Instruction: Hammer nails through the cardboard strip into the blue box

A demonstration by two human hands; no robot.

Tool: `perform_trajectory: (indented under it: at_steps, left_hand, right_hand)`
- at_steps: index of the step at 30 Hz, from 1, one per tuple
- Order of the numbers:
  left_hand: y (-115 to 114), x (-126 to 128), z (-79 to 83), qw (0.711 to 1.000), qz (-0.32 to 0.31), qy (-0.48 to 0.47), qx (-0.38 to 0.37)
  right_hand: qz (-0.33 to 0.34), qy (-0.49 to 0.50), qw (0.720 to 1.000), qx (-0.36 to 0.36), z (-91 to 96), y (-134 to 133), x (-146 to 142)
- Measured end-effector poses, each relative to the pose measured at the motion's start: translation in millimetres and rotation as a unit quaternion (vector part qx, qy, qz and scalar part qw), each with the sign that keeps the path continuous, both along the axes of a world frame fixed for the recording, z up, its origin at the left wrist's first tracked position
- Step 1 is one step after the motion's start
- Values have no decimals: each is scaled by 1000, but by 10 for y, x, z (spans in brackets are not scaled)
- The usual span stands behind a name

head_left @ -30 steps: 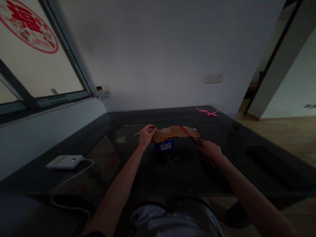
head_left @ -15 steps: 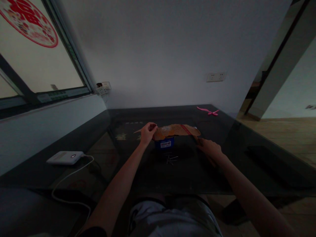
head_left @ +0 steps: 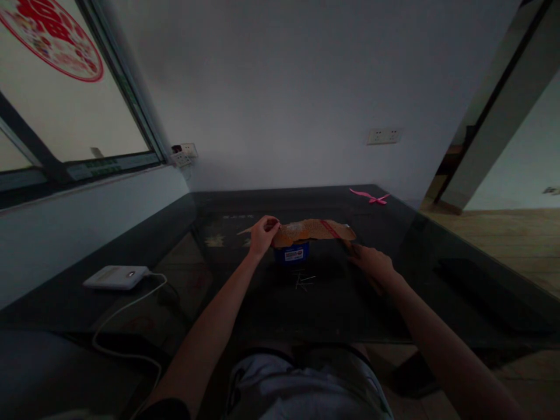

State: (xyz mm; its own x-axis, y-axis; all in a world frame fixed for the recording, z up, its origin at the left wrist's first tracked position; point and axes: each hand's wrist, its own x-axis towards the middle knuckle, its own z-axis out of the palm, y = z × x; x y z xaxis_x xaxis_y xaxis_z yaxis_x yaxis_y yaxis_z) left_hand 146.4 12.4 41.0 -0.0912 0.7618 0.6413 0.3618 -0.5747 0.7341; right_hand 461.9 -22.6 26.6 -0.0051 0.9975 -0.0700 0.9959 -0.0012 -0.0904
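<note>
A ragged brown piece of cardboard [head_left: 312,230] with a red stripe lies across the top of a small blue box [head_left: 295,254]. My left hand [head_left: 263,233] is closed at the cardboard's left end, thumb and finger pinched on it; a pointed tan tip shows beyond the hand. To the right, my right hand [head_left: 371,263] is wrapped round a wooden handle [head_left: 347,244], whose upper end runs to the cardboard's right edge. What sits at that end is hidden. Several thin nail-like pieces [head_left: 304,282] lie on the table in front of the box.
The dark, glossy table [head_left: 262,312] reaches back to the wall. On the left is a white power bank [head_left: 117,277] with a white cable [head_left: 126,305] hanging over the edge. A pink ribbon [head_left: 374,198] lies at the back right, and a dark flat object [head_left: 490,294] at the right.
Both hands, the cardboard and the blue box stay almost where they were. The view has shifted very slightly.
</note>
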Motion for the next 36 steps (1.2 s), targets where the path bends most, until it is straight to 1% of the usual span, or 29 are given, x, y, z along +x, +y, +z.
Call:
perform_trajectory:
  at_steps: [5,12,18,23,30,33,36]
  left_hand:
    - [-3,-3,6,1000,18,11,1]
    - [8,-14,0,1000,21,13,10]
    - [28,-34,-36,1000,15,19,15]
    - [28,-32,-34,999,29,29,6]
    - [47,-37,-48,999,22,34,9]
    - [47,-44,-50,999,26,41,10]
    - [34,-42,-36,999,28,42,11]
  right_hand:
    - [7,3,1000,-6,-6,15,20]
    - [17,6,1000,-13,-42,54,65]
    - [27,16,999,-23,-72,96,105]
    - [23,14,999,-17,-96,111,118]
    - [59,31,997,-28,-155,171,180]
    - [56,25,998,-29,-144,168,178]
    - [35,12,999,-32,-109,141,151]
